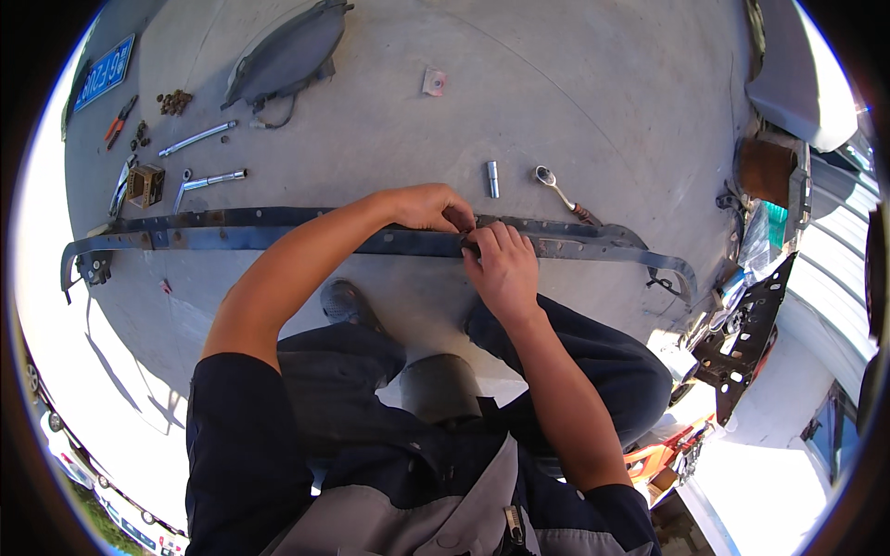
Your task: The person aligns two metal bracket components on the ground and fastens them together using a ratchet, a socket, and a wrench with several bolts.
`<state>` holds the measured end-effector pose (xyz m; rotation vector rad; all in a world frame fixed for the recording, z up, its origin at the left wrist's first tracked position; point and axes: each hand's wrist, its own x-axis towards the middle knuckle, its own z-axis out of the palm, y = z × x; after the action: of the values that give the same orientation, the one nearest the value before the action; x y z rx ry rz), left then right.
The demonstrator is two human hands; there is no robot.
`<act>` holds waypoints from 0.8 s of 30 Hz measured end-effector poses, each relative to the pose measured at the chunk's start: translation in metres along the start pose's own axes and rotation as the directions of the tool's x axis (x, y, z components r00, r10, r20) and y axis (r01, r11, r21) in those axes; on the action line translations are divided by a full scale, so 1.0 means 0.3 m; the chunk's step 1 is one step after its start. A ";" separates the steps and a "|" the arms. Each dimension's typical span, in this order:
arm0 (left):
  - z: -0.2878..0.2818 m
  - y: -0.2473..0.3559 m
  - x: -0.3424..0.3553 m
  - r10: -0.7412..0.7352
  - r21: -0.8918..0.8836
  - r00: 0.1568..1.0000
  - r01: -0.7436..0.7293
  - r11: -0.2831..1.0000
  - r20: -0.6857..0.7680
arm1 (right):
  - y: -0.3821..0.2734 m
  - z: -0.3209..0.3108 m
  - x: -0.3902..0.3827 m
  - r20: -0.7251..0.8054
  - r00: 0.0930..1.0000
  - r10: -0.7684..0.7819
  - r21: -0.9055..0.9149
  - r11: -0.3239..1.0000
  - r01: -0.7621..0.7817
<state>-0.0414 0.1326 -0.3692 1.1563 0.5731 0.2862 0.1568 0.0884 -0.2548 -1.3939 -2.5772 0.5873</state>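
Observation:
A long dark metal beam with two holed rails (392, 244) and bent ends lies crosswise before me. My left hand (430, 206) is at its middle, fingers curled in at the rail. My right hand (501, 271) is beside it, closed over a small dark piece at the rail; what either grips is too hidden to name. Above the beam are a silver socket (493, 180) and a ratchet with a worn handle (555, 188).
At the left are red-handled pliers (118, 124), wrenches (199, 138), a small box (146, 185) and loose fasteners (173, 102). A dark plastic part (283, 56) lies at the top. Panels and a black bracket (739, 347) crowd the right. A grey cylinder (436, 387) stands between my legs.

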 end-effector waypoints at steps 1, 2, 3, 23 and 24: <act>0.002 0.003 0.000 -0.001 0.001 1.000 0.001 1.000 -0.003 | 0.000 -0.002 0.002 -0.002 1.000 -0.007 -0.014 1.000 0.007; 0.003 0.006 0.000 -0.002 0.002 1.000 0.002 1.000 -0.007 | 0.001 -0.003 0.003 0.002 1.000 -0.013 -0.027 1.000 0.013; 0.003 0.012 -0.001 -0.003 0.004 1.000 0.004 1.000 -0.008 | 0.002 -0.004 0.004 0.005 1.000 -0.016 -0.039 0.999 0.016; 0.006 0.015 0.005 0.026 0.041 1.000 -0.026 0.999 0.016 | -0.019 0.002 0.026 0.071 0.993 -0.092 -0.227 0.968 0.106; 0.007 0.012 0.007 0.035 0.040 0.999 -0.035 0.999 0.018 | -0.017 0.001 0.028 0.072 0.993 -0.090 -0.229 0.968 0.104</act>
<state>-0.0382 0.1334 -0.3660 1.2077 0.5461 0.2956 0.1480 0.0926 -0.2534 -1.3215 -2.8208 0.3257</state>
